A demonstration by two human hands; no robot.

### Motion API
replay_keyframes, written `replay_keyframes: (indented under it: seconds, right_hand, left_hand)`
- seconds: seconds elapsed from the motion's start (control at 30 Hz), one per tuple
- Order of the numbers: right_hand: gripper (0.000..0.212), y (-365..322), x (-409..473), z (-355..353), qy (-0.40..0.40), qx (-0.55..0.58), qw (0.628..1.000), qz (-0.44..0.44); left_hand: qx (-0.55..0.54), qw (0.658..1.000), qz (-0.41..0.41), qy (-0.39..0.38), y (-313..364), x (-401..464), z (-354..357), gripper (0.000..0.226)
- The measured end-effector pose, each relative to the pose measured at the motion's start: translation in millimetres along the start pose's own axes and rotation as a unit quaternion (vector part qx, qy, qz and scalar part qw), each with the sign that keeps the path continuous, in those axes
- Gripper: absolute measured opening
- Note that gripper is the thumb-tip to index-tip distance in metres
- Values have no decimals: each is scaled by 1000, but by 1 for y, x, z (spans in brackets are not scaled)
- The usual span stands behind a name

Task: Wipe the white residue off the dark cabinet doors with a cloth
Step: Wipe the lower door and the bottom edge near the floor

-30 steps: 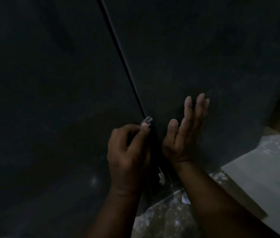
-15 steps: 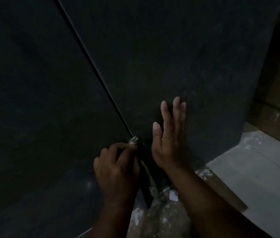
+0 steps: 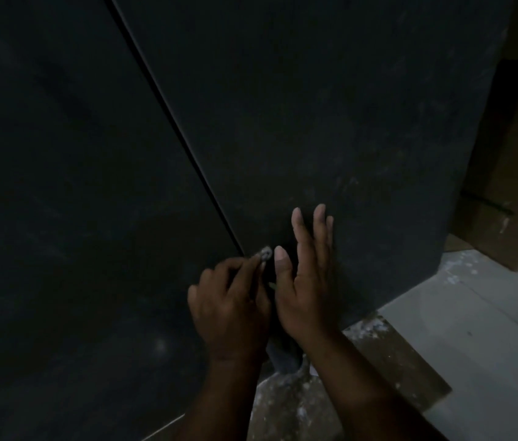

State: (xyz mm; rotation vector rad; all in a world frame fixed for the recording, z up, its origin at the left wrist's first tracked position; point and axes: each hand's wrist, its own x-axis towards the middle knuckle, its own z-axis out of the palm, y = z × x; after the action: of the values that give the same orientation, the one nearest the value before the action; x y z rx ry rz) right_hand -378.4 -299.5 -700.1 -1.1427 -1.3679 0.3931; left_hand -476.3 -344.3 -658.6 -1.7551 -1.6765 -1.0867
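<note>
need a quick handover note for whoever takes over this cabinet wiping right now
Left hand: fingers curled, pinching a small grey wad of cloth against the seam between the two dark doors, low down.
Right hand: open, fingers straight, flat on the right door.
Done: cannot tell how much is wiped; the light is dim.
Left: faint pale smears show on the right door; check the left door too. White specks litter the floor.

Very dim, grainy view; faint glare at lower right; wide-angle skew.
</note>
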Motion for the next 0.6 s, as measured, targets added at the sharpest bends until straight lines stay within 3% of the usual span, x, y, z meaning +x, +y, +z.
replay_keyframes:
  seconds: [0.13, 0.27, 0.37, 0.43, 0.5, 0.6]
  right_hand:
    - [46, 2, -13, -10, -4, 58, 998, 24]
    - [33, -12, -20, -17, 28, 100, 994, 40]
    - [29, -35, -16, -13, -18, 255, 959, 119]
    - [26, -47, -10, -13, 0, 323, 934, 153]
    - [22, -56, 1, -13, 52, 314, 935, 158]
    - [17, -60, 21, -7, 158, 224, 955, 116]
  left_hand:
    - [-6, 998, -27, -57, -6, -17, 2, 22]
    - [-139, 987, -83, -14, 6, 8, -5, 9]
    - [-246, 962, -113, -41, 20, 28, -16, 13]
    - [-288, 945, -136, -69, 24, 39, -23, 20]
    - [-276, 952, -109, -78, 22, 52, -32, 21]
    - [-121, 991, 61, -7, 9, 73, -43, 20]
